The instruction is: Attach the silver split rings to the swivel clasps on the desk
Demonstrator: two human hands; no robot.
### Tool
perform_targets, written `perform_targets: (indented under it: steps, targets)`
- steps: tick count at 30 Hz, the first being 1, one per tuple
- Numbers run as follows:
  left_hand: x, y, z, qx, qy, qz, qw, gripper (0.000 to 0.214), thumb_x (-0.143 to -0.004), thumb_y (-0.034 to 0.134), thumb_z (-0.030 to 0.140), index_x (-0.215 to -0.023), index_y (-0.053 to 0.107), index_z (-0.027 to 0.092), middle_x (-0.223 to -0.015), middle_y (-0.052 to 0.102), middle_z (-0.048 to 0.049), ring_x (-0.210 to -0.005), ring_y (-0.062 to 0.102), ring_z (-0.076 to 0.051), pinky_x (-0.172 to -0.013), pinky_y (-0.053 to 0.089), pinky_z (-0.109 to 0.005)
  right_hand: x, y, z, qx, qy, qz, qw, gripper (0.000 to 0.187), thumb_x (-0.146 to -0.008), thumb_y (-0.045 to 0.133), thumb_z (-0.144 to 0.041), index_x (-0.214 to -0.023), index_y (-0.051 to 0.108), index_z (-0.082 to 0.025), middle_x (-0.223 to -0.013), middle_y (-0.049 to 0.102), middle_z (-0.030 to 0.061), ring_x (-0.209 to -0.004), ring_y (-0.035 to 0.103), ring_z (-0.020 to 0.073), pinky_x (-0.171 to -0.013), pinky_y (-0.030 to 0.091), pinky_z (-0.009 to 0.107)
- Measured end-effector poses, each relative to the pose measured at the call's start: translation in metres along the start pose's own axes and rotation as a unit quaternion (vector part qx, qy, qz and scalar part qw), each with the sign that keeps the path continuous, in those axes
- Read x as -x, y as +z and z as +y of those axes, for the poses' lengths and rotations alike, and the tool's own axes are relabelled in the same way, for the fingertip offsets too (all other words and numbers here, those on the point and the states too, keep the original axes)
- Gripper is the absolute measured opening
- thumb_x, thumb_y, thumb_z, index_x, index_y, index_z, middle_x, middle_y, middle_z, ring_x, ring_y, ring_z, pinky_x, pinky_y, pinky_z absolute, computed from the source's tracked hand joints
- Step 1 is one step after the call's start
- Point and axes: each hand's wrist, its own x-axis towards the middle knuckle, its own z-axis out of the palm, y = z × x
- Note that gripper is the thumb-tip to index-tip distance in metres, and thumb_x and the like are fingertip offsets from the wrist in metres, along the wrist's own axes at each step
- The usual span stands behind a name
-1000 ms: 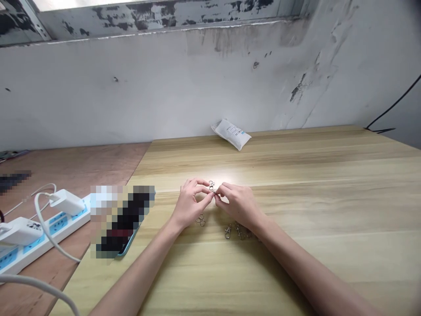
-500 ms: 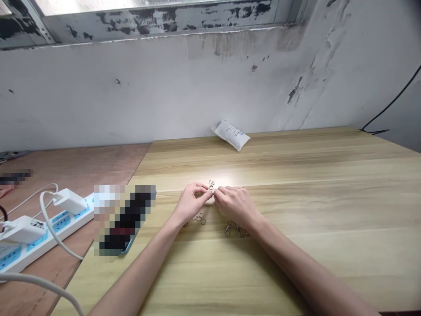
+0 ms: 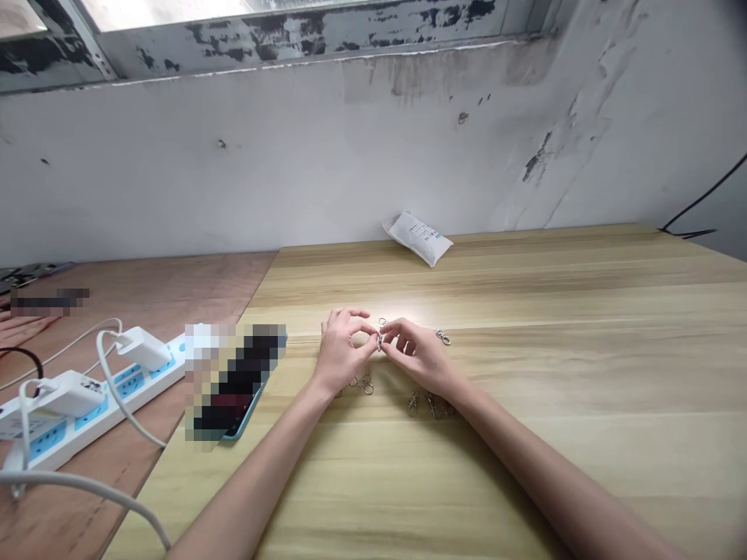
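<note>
Over the middle of the table, my left hand (image 3: 344, 358) pinches a small metal swivel clasp (image 3: 379, 342) between thumb and index finger. My right hand (image 3: 421, 356) meets it from the other side, thumb and index fingertips at the same clasp; whether a ring is on it is too small to tell. Just behind the fingertips lies a metal ring piece (image 3: 383, 320). Several loose split rings (image 3: 367, 385) lie below my left hand. More swivel clasps (image 3: 413, 403) lie under my right wrist, partly hidden. Right of my right hand rests a clasp with a ring (image 3: 444, 337).
A phone (image 3: 242, 389), partly blurred out, lies to the left. Beyond it a white power strip (image 3: 125, 393) with plugged chargers and cables sits on a reddish board. A white packet (image 3: 420, 239) lies by the wall. Part of another person's hand (image 3: 29, 323) shows at far left.
My right hand's fingers have loosened from a tight curl, so the clasp between the fingertips now shows. The view has shifted slightly left, and the clasp right of my right hand has come into sight.
</note>
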Motion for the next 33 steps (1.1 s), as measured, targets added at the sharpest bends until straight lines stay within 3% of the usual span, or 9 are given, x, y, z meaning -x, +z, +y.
perform_targets:
  steps: [4,7,11,14,17,21,23,29,33]
  targets:
    - [0.003,-0.002,0.006,-0.077,0.082,0.036,0.993,0.007,-0.082,0.065,0.022,-0.079,0.07,0.024,-0.117,0.064,-0.0034,-0.12,0.048,-0.027,-0.099,0.035,-0.045,-0.002,-0.001,0.001,-0.089,0.053,-0.013,0.995,0.029,-0.085,0.06,-0.034,-0.109,0.059,-0.017,-0.079,0.063,0.0003,-0.055,0.047,0.0091,-0.052,0.039,0.022]
    - [0.004,-0.002,0.007,-0.082,0.124,0.043,0.988,0.007,-0.083,0.064,0.021,-0.079,0.07,0.024,-0.116,0.064,-0.0031,-0.121,0.048,-0.026,-0.099,0.035,-0.042,-0.003,-0.001,0.001,-0.066,0.046,-0.031,0.996,0.019,-0.088,0.056,-0.032,-0.094,0.065,-0.017,-0.068,0.056,-0.0021,-0.053,0.04,0.0088,-0.05,0.032,0.023]
    - [0.004,-0.003,0.008,-0.084,0.158,0.051,0.983,0.008,-0.083,0.064,0.02,-0.08,0.07,0.024,-0.114,0.064,-0.0027,-0.121,0.048,-0.025,-0.1,0.035,-0.041,-0.004,-0.004,0.006,-0.065,0.038,-0.031,0.997,0.023,-0.09,0.055,-0.035,-0.081,0.067,-0.017,-0.062,0.053,-0.002,-0.052,0.037,0.0093,-0.049,0.029,0.024]
    - [0.003,-0.005,0.009,-0.093,0.158,0.059,0.981,0.009,-0.084,0.063,0.021,-0.079,0.069,0.024,-0.115,0.064,-0.0027,-0.122,0.048,-0.026,-0.1,0.034,-0.042,-0.005,-0.009,0.009,-0.056,0.023,0.014,0.998,0.021,-0.087,0.062,-0.039,-0.083,0.069,-0.019,-0.061,0.055,-0.0016,-0.051,0.037,0.0099,-0.047,0.03,0.024]
    - [0.003,-0.006,0.009,-0.101,0.149,0.057,0.982,0.009,-0.084,0.063,0.021,-0.079,0.069,0.024,-0.115,0.065,-0.0029,-0.123,0.047,-0.026,-0.1,0.033,-0.042,-0.004,-0.014,0.004,-0.032,-0.033,0.073,0.996,0.017,-0.087,0.063,-0.036,-0.089,0.071,-0.021,-0.074,0.065,0.0023,-0.055,0.047,0.0112,-0.053,0.04,0.026]
    - [0.002,-0.006,0.007,-0.105,0.137,0.051,0.984,0.009,-0.084,0.063,0.022,-0.079,0.069,0.024,-0.115,0.064,-0.0032,-0.122,0.048,-0.026,-0.098,0.034,-0.042,-0.002,-0.02,-0.011,-0.047,-0.079,-0.016,0.996,0.018,-0.09,0.058,-0.032,-0.091,0.072,-0.022,-0.088,0.068,0.0054,-0.068,0.058,0.0136,-0.058,0.045,0.026]
    - [0.001,-0.007,0.006,-0.107,0.135,0.055,0.983,0.008,-0.085,0.063,0.023,-0.079,0.069,0.024,-0.116,0.064,-0.0032,-0.122,0.048,-0.026,-0.098,0.035,-0.043,-0.001,-0.024,-0.015,-0.057,-0.055,-0.033,0.996,0.019,-0.09,0.057,-0.032,-0.094,0.073,-0.022,-0.09,0.068,0.005,-0.071,0.058,0.0139,-0.057,0.043,0.025]
    - [0.002,-0.006,0.008,-0.1,0.146,0.073,0.982,0.009,-0.086,0.063,0.023,-0.082,0.07,0.024,-0.117,0.064,-0.0034,-0.123,0.048,-0.026,-0.099,0.034,-0.043,-0.003,-0.023,-0.008,-0.08,0.047,0.0,0.996,0.025,-0.089,0.059,-0.041,-0.091,0.07,-0.02,-0.084,0.067,0.0031,-0.064,0.051,0.0121,-0.057,0.039,0.025]
    - [0.004,-0.006,0.011,-0.089,0.162,0.085,0.979,0.009,-0.086,0.063,0.022,-0.081,0.07,0.024,-0.116,0.065,-0.0036,-0.122,0.048,-0.026,-0.1,0.034,-0.044,-0.006,-0.02,-0.008,-0.137,0.057,-0.07,0.986,0.032,-0.09,0.056,-0.046,-0.084,0.069,-0.017,-0.081,0.065,0.0035,-0.068,0.051,0.0127,-0.062,0.039,0.026]
